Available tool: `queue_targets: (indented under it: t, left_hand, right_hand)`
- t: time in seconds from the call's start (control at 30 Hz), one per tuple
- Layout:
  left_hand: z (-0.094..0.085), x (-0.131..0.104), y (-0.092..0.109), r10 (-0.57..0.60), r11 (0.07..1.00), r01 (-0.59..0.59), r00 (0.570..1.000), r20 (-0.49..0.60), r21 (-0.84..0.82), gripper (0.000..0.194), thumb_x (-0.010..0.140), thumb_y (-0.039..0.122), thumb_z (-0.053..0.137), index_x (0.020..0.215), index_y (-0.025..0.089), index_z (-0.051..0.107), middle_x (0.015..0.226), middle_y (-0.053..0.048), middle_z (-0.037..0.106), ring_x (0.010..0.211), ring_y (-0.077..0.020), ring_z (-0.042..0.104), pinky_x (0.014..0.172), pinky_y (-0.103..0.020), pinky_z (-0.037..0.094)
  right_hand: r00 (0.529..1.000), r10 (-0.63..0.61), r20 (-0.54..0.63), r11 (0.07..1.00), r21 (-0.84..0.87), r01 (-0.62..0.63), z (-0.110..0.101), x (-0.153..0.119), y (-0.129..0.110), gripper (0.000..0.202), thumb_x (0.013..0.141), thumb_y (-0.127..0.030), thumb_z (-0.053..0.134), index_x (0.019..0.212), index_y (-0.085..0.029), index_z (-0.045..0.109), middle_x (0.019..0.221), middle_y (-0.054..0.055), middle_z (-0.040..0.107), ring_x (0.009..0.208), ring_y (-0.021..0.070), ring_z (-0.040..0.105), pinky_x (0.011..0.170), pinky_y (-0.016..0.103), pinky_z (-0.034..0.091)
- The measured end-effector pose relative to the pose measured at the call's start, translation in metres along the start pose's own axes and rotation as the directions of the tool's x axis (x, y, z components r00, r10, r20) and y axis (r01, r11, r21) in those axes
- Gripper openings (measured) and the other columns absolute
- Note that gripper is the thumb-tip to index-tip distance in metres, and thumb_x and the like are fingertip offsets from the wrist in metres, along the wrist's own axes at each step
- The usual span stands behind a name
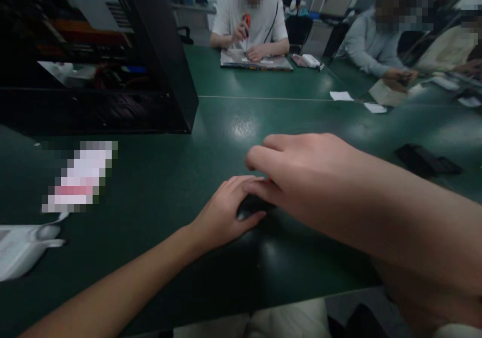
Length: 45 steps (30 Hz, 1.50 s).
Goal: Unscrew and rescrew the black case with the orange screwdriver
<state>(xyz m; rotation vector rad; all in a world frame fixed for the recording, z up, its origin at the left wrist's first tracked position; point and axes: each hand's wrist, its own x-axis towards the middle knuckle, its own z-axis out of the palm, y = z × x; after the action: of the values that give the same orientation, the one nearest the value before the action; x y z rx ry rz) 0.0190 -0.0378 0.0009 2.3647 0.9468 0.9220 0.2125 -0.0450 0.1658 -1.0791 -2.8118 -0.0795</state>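
Note:
Over the middle of the green table (150, 177), my left hand (226, 207) has its thumb apart from its curved fingers, and its fingertips meet my right hand. My right hand (301, 167) is above and to the right, back of the hand up, with its fingers curled inward. A tiny bit of red shows beneath its fingers; what it belongs to is hidden. Below the hands the table surface is dark and shiny.
A black shelf unit (165, 51) stands at the back left. A pixelated lit screen (83, 177) and a white device (22, 247) lie left. A black object (425, 159) lies right. Across the table, a person (248, 11) holds a red-handled tool over a flat panel (256, 62).

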Motion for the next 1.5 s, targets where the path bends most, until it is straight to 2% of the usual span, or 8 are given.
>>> queue_targets:
  t: [0.1,0.3,0.53,0.63,0.77,0.87,1.0,1.5]
  left_hand:
    - [-0.001,0.001,-0.002,0.070,0.997,-0.070,0.997,-0.015,0.025,0.051,0.092,0.030,0.073,0.137,0.017,0.054,0.135,-0.015,0.065,0.127,-0.0331,0.062,0.111,-0.049,0.051]
    - [-0.002,0.000,-0.004,0.006,1.000,-0.006,0.999,0.040,-0.002,0.055,0.092,0.027,0.074,0.141,0.019,0.052,0.137,-0.014,0.065,0.130,-0.0335,0.061,0.112,-0.050,0.050]
    - [0.000,0.001,-0.004,-0.078,0.995,0.079,0.997,0.029,-0.061,0.041,0.092,0.030,0.074,0.129,0.020,0.061,0.128,-0.011,0.070,0.119,-0.0322,0.067,0.105,-0.048,0.054]
    - [0.000,0.003,-0.003,-0.094,0.990,0.097,0.995,0.037,-0.101,0.039,0.094,0.034,0.072,0.130,0.022,0.061,0.130,-0.009,0.070,0.120,-0.0314,0.066,0.105,-0.047,0.053]
    - [0.001,0.005,-0.001,-0.084,0.990,0.085,0.996,0.016,-0.110,0.038,0.095,0.033,0.072,0.130,0.022,0.062,0.126,-0.009,0.071,0.117,-0.0296,0.067,0.103,-0.044,0.053]
    - [-0.001,0.006,0.002,-0.079,0.991,0.080,0.997,0.013,-0.104,0.037,0.092,0.029,0.075,0.126,0.021,0.063,0.125,-0.008,0.070,0.116,-0.0269,0.066,0.104,-0.040,0.052]
    - [-0.003,0.007,0.004,-0.081,0.990,0.084,0.996,0.030,-0.113,0.035,0.093,0.028,0.073,0.125,0.021,0.064,0.125,-0.007,0.069,0.116,-0.0242,0.066,0.103,-0.038,0.051]
    - [-0.007,0.008,0.010,-0.091,0.993,0.094,0.995,0.044,-0.076,0.033,0.088,0.023,0.070,0.121,0.021,0.065,0.118,-0.009,0.071,0.109,-0.0265,0.068,0.099,-0.042,0.055]
  right_hand:
    - [0.998,-0.043,0.052,0.998,0.052,0.040,-0.010,0.005,0.007,0.010,0.097,-0.013,0.058,0.102,-0.018,0.064,0.096,0.003,0.063,0.082,0.0153,0.056,0.069,0.030,0.037]
    - [0.978,-0.192,0.087,0.948,0.274,0.162,-0.019,-0.003,0.006,0.015,0.094,-0.006,0.059,0.104,-0.016,0.063,0.115,0.006,0.060,0.093,0.0153,0.057,0.077,0.028,0.043]
    - [0.999,-0.037,0.002,0.999,-0.029,0.038,-0.007,0.007,0.000,0.008,0.103,-0.017,0.055,0.105,-0.015,0.062,0.099,0.005,0.061,0.070,0.0151,0.052,0.059,0.033,0.029]
    - [0.988,-0.150,0.047,0.981,0.131,0.143,-0.010,0.005,0.003,0.011,0.098,-0.010,0.058,0.106,-0.017,0.062,0.108,0.004,0.062,0.085,0.0154,0.057,0.069,0.031,0.039]
    - [0.980,-0.179,0.083,0.948,0.283,0.149,-0.015,-0.005,0.010,0.020,0.096,-0.006,0.056,0.110,-0.018,0.064,0.124,0.005,0.061,0.097,0.0148,0.059,0.079,0.028,0.044]
    - [0.989,-0.091,0.119,0.974,0.219,0.063,-0.015,-0.011,0.019,0.009,0.100,-0.019,0.059,0.105,-0.019,0.066,0.112,0.004,0.066,0.090,0.0163,0.062,0.075,0.030,0.044]
    - [0.982,0.049,0.181,0.993,0.097,-0.067,-0.011,-0.016,0.034,0.016,0.098,-0.035,0.065,0.095,-0.022,0.073,0.083,0.002,0.069,0.078,0.0187,0.065,0.071,0.031,0.042]
    - [0.932,0.025,0.362,0.992,0.106,-0.068,-0.018,-0.024,0.038,0.020,0.096,-0.027,0.058,0.096,-0.027,0.078,0.081,0.000,0.075,0.071,0.0172,0.065,0.063,0.031,0.032]
